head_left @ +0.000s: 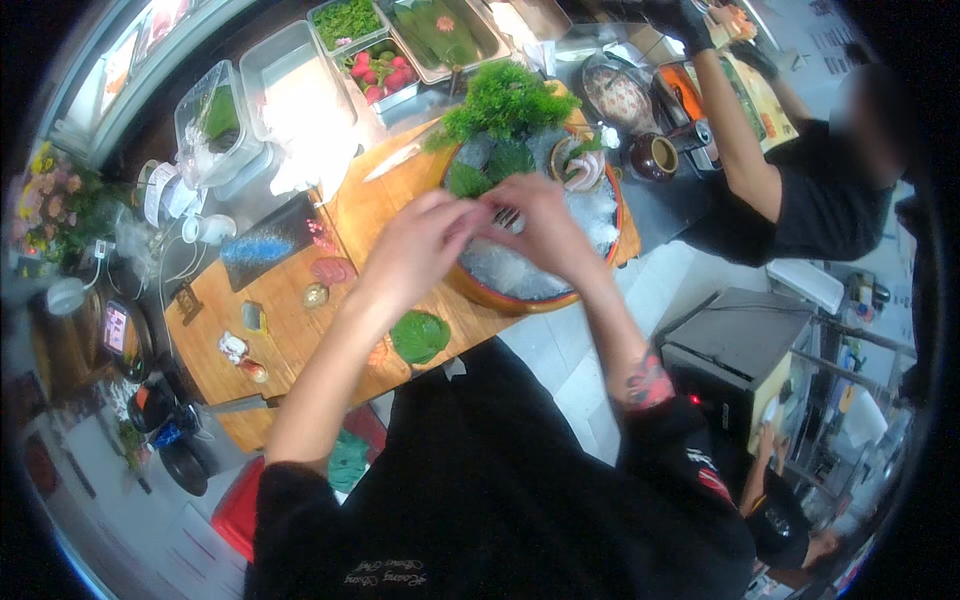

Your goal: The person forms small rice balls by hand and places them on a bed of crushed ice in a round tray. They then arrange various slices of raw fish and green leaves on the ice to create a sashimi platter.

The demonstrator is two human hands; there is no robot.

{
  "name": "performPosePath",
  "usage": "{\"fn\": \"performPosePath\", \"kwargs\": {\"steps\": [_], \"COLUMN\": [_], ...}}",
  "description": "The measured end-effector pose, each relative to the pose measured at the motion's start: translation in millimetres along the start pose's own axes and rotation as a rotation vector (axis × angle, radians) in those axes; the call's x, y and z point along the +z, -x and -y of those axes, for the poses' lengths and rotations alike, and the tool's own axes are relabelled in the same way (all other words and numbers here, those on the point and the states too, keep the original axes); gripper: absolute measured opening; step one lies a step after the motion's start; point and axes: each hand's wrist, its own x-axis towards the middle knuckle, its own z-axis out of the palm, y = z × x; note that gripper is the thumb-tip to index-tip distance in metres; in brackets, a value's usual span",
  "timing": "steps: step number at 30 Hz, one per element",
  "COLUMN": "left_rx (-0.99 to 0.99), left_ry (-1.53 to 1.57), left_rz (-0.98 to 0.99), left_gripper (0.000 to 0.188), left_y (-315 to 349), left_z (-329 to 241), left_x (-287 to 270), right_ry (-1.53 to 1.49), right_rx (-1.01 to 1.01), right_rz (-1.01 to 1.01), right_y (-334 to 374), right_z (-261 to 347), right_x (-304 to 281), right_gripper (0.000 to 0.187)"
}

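A: Entry, largest first. Wooden board (300, 330) spans the counter; on its right end sits a round bowl (520, 298) heaped with crushed ice (520, 268).

B: Garnish?

A: A bushy sprig of greens (505, 100) stands at the far rim, dark flat leaves (490, 158) below it, pale sliced seafood (585, 170) to the right. Probably banked at the back so the front ice stays free for arranging.

B: Hands?

A: Left hand (420, 245) and right hand (545, 225) meet over the middle of the ice, fingertips touching or nearly so. Fingers curled inward, pinched around something small and dark between them; what it is, I cannot tell. It sits just above the ice surface.

B: Loose items?

A: One green leaf (420, 335) on the board just beside the bowl, near the left forearm, likely staged within reach. A reddish slice (332, 270) and a small shell (316, 295) lie further left.

B: Others present?

A: Another person's gloved hand (690, 25) works at the far counter.
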Motion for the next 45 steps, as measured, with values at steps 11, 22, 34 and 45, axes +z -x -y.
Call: {"fn": "performPosePath", "kwargs": {"steps": [11, 22, 34, 45], "left_rx": [-0.112, -0.132, 0.004, -0.727], "left_ry": [-0.431, -0.464, -0.436, -0.026], "left_rz": [0.014, -0.008, -0.397, -0.378], "left_gripper": [0.021, 0.021, 0.049, 0.042], "left_y": [-84, -86, -7, 281], "left_z": [10, 25, -12, 49], "left_x": [72, 79, 50, -62], "right_ry": [0.49, 0.422, 0.019, -0.062], "right_rx": [-0.067, -0.066, -0.015, -0.053], "right_rz": [0.052, 0.025, 0.026, 0.599], "right_y": [-20, -19, 25, 44], "right_z": [-85, -93, -4, 72], "right_x": [-29, -27, -58, 115], "right_gripper": [0.026, 0.027, 0.02, 0.026]}}
